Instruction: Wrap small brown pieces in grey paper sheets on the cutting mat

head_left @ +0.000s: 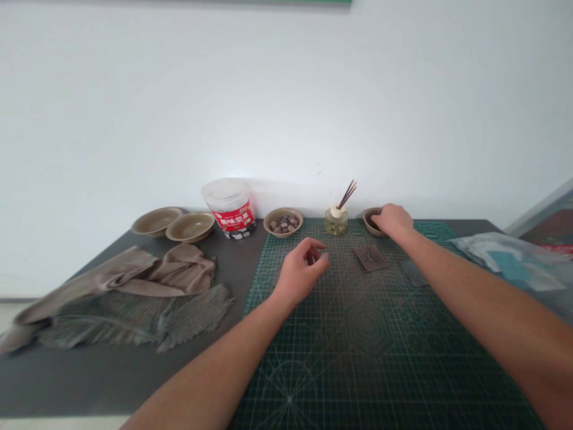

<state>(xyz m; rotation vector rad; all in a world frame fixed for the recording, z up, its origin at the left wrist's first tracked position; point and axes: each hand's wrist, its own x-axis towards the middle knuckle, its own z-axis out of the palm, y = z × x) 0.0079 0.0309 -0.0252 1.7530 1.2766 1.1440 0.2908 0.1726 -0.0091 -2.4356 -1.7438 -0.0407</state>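
Note:
My left hand [302, 269] hovers over the green cutting mat [313, 352]. Its fingers are curved, thumb and forefinger stand apart, and nothing is between them. My right hand [393, 220] is at the small brown bowl [367, 224] by the wall, fingers bent together and dipping inside. The fingertips and whatever they may grip are hidden. Just in front of that bowl lies a brown square piece [370, 257] with a dark raised pattern. A grey flat piece [412, 272] lies partly behind my right forearm. Another bowl [267, 226] contains several small brown and dark stone-like pieces.
A reed diffuser [336, 222] stands between the bowls. Left are a clear plastic tub with a red label [233, 218], two brown bowls [190, 228] [156, 222], a brownish cloth [179, 272] and a grey fringed cloth [192, 316]. A plastic bag [514, 263] lies right.

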